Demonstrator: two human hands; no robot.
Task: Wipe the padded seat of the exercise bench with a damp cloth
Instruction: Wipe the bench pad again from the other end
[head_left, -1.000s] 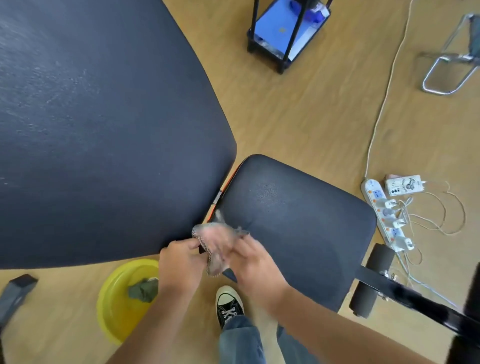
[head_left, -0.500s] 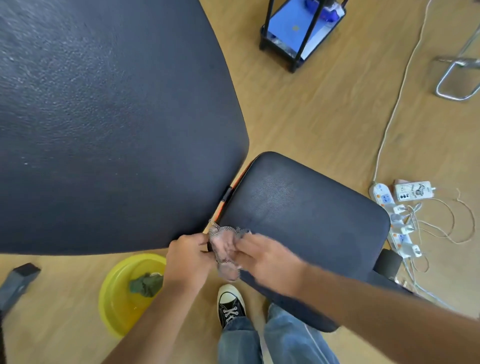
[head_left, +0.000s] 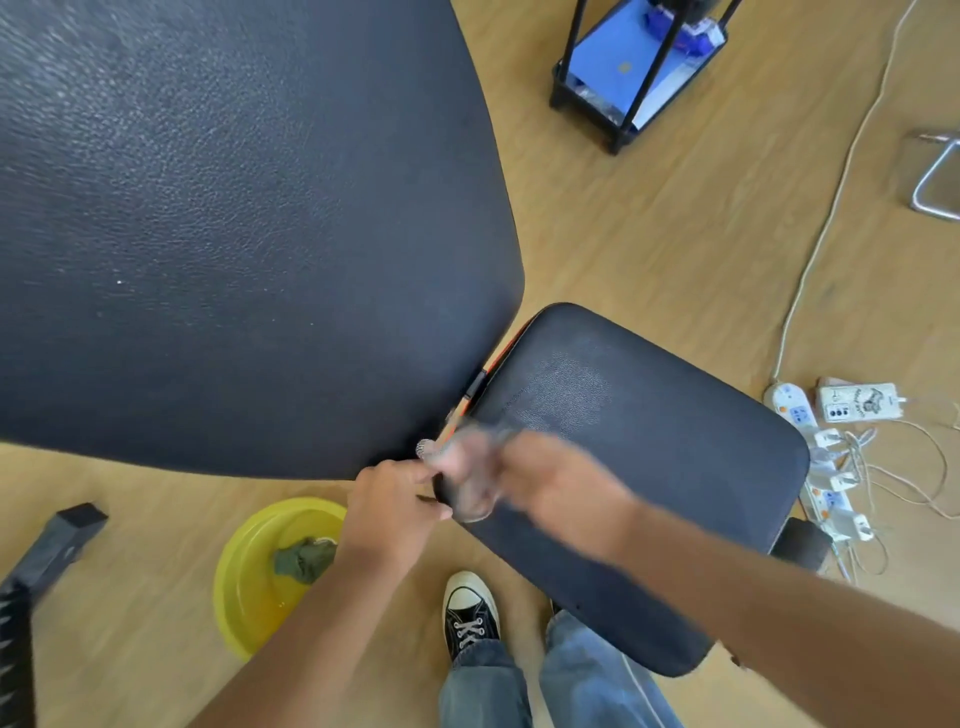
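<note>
1. Backrest pad: biggest thing in view, black, up and to the left of both hands; its lower edge sits just above the left hand.
2. Padded seat: black, directly under and to the right of the right hand. A faint paler patch shows just above the hands, prob. dampness, can't confirm.
3. Floor: wood, all around.
4. Hands: both closed on the cloth at the seat's near-left corner; left pinches one end, right is blurred w/ motion, grip looks firm but finger detail is unreadable. The cloth is bunched between them, touching or just over the seat edge.
5. Risks: the cloth is wadded small, so a wipe may miss most of the seat; it could snag in the gap w/ the orange hinge strip just above the hands.
6. Yellow basin w/ a green rag: on the floor below the left forearm; a step back could tip it.
7. Power strip & cables: right of the seat; drips off that edge would be bad.
8. Shoe: below the hands, near the basin.
</note>
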